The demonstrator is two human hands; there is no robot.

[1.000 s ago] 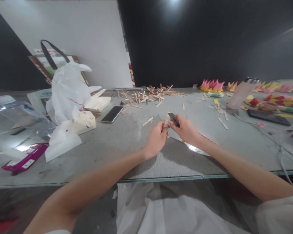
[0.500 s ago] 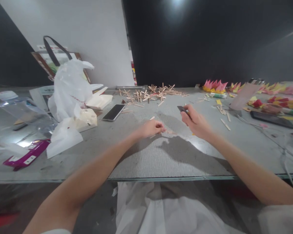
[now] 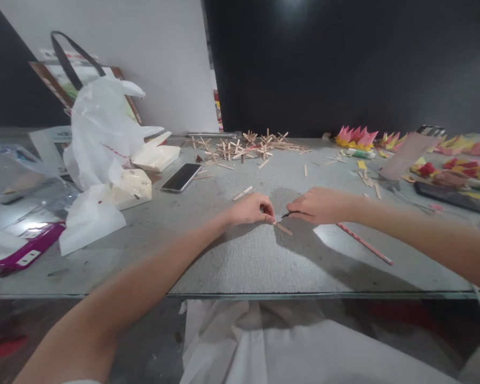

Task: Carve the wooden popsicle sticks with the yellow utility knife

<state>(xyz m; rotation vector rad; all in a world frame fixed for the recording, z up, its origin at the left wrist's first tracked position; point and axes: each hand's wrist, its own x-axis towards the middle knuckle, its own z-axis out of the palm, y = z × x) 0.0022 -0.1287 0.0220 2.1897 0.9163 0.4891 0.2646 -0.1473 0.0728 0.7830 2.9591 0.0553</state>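
Observation:
Near the middle of the grey table, my left hand (image 3: 253,209) pinches one end of a thin wooden craft stick (image 3: 283,228), which lies against the tabletop with its other end pointing right. Close by, my right hand (image 3: 314,205), palm down, is closed around a dark utility knife (image 3: 286,214). Its narrow tip points left at the stick beside my left fingertips; most of the handle is hidden by my fingers. Another loose wooden stick (image 3: 242,193) rests just behind my left hand. A red-and-white patterned pencil-like rod (image 3: 366,244) lies below my right forearm.
A heap of wooden sticks (image 3: 244,149) lies at the back. To the left are a phone (image 3: 181,177), a white plastic bag (image 3: 98,125), a clear bottle (image 3: 28,170) and a purple pack (image 3: 28,244). Paper flowers (image 3: 356,137) and a dark phone (image 3: 450,197) are at right.
My right hand has turned over and moved left and down, bringing the knife to the stick by my left hand. The patterned rod now shows. The view has shifted slightly.

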